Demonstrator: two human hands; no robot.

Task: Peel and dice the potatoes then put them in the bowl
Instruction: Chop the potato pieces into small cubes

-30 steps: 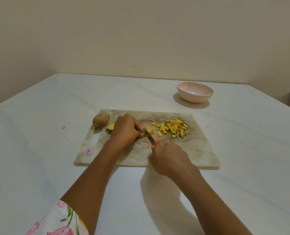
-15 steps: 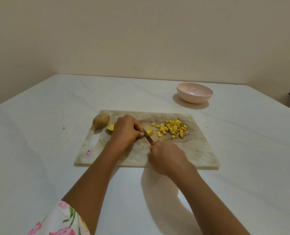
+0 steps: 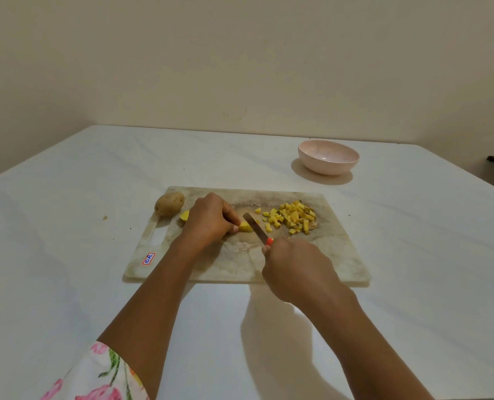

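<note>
Pink flowers on white cloth mark the sleeve (image 3: 101, 376) at the lower left, well back along the arm from the left hand (image 3: 209, 219). On the marble-patterned cutting board (image 3: 240, 264), a red-bordered sticker (image 3: 148, 258) sits near and to the left of that hand's wrist. A whole unpeeled potato (image 3: 169, 204) rests at the board's far-left corner, just left of the hand. A peeled yellow chunk (image 3: 184, 216) lies between them, partly hidden behind the hand.

The left hand's fingers curl down and pinch a peeled potato piece (image 3: 246, 227) against the board. The piece pokes out just right of the fingertips. The knife (image 3: 256, 228) slants beside that pinch, its blade touching the held piece. Below and to the right, the right hand (image 3: 295, 269) wraps around the orange handle, only a tip of which shows.

Right of the blade, the diced potato (image 3: 293, 217) lies piled on the board, with a few cubes scattered toward the knife. Beyond it, well apart from both grips, the pink bowl (image 3: 328, 157) stands on the white table (image 3: 67, 226).
</note>
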